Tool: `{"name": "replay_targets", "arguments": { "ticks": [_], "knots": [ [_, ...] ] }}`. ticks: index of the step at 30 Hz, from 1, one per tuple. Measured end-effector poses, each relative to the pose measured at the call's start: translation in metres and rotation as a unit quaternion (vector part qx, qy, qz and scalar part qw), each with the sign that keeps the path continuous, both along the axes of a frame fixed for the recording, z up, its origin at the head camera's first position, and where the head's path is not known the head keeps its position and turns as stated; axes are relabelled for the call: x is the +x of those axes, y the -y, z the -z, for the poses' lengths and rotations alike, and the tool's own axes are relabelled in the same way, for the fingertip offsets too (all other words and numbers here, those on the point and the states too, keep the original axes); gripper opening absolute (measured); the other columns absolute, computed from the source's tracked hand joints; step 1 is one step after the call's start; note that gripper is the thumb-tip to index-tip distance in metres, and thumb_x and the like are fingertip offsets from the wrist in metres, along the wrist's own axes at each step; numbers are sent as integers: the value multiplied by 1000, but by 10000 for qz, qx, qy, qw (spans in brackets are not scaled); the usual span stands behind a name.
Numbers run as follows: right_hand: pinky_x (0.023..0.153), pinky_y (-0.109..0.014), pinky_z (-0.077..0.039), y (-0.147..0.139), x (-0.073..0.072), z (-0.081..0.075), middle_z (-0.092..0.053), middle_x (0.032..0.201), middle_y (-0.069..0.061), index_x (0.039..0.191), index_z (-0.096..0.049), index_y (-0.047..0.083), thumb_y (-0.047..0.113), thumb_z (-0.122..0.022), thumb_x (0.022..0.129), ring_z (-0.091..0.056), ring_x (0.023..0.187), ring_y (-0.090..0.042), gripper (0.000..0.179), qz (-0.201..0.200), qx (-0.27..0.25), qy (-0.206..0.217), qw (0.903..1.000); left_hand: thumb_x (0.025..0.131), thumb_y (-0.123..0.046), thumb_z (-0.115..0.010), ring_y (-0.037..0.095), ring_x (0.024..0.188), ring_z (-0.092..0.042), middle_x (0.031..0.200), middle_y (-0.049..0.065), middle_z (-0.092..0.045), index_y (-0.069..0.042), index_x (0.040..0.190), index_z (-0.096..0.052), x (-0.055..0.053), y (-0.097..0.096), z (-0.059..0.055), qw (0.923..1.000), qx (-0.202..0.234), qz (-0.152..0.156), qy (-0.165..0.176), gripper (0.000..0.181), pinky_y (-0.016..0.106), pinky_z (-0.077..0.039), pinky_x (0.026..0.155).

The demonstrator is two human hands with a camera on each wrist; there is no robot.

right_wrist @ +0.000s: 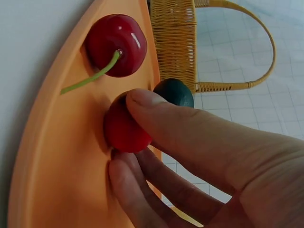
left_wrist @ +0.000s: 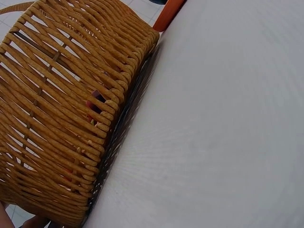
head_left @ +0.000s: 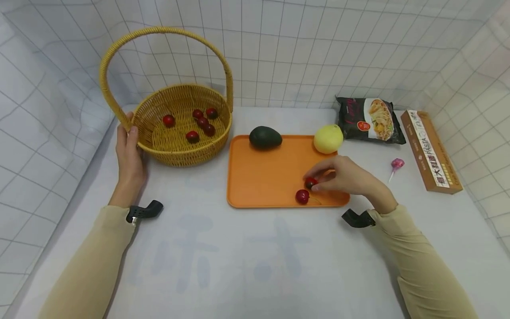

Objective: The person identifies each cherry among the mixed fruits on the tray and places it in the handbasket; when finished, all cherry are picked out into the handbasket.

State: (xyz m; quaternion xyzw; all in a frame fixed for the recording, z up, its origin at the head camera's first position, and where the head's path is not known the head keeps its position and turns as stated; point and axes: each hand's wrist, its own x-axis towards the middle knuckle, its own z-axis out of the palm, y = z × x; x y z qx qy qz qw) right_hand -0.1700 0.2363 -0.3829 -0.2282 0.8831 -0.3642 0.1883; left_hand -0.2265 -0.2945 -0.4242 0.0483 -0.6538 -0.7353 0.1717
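My right hand (head_left: 314, 184) pinches a red cherry (head_left: 310, 181) between thumb and fingers on the orange tray (head_left: 259, 177); the right wrist view shows the cherry (right_wrist: 124, 129) still resting on the tray (right_wrist: 57, 156). A second cherry (head_left: 302, 196) with a green stem lies just beside it (right_wrist: 116, 43). My left hand (head_left: 129, 129) holds the left rim of the wicker basket (head_left: 179, 146) at the foot of its handle. Several cherries (head_left: 201, 120) lie inside. The left wrist view shows only the basket's woven wall (left_wrist: 57, 109).
A dark avocado (head_left: 265, 137) and a yellow citrus fruit (head_left: 328, 138) sit on the tray's far edge. To the right lie a black noodle packet (head_left: 370, 119), a brown pasta box (head_left: 430, 150) and a pink lollipop (head_left: 396, 165). White gridded walls surround the table.
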Motion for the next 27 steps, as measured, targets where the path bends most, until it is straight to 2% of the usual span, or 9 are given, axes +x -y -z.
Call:
{"name": "replay_targets", "arguments": {
  "ticks": [8, 13, 19, 24, 27],
  "knots": [
    [93, -42, -60, 7, 2, -5, -78, 117, -8, 121, -78, 6, 7, -84, 89, -71, 103, -24, 32, 40, -125, -41, 9999, 110, -35, -51, 19, 150, -38, 160, -1, -44, -27, 159, -44, -2, -2, -4, 9997, 129, -76, -196, 50, 26, -26, 123],
    [92, -40, -60, 6, 2, -1, -78, 117, -6, 121, -78, 8, 8, -85, 89, -72, 100, -21, 32, 98, 4, -93, 9999, 111, -35, -50, 19, 151, -37, 160, -1, -44, -28, 159, -44, -4, -4, -3, 9999, 126, -34, -99, 50, 28, -24, 125],
    [85, -33, -58, 6, 0, -2, -78, 113, 1, 116, -79, 14, 13, -86, 88, -71, 93, -16, 30, 161, 343, -472, 9982, 110, -35, -51, 19, 150, -38, 160, 0, -45, -28, 158, -45, -3, -1, -2, 9998, 147, -88, -93, 49, 25, -28, 122],
    [89, -42, -58, 7, 2, -4, -78, 108, 1, 113, -79, 14, 13, -86, 88, -69, 97, -17, 26, 281, 127, -518, 9982, 110, -36, -51, 20, 149, -39, 161, 0, -45, -29, 159, -44, -1, -1, 1, 9999, 115, -93, -45, 50, 28, -27, 124],
    [91, -44, -58, 9, 3, -3, -77, 107, 1, 114, -79, 15, 13, -86, 89, -68, 100, -18, 26, 312, -33, -587, 9978, 110, -37, -51, 20, 149, -39, 161, 0, -45, -29, 159, -45, -1, 0, -1, 9999, 65, -81, -59, 50, 29, -26, 125]
  ]
}}
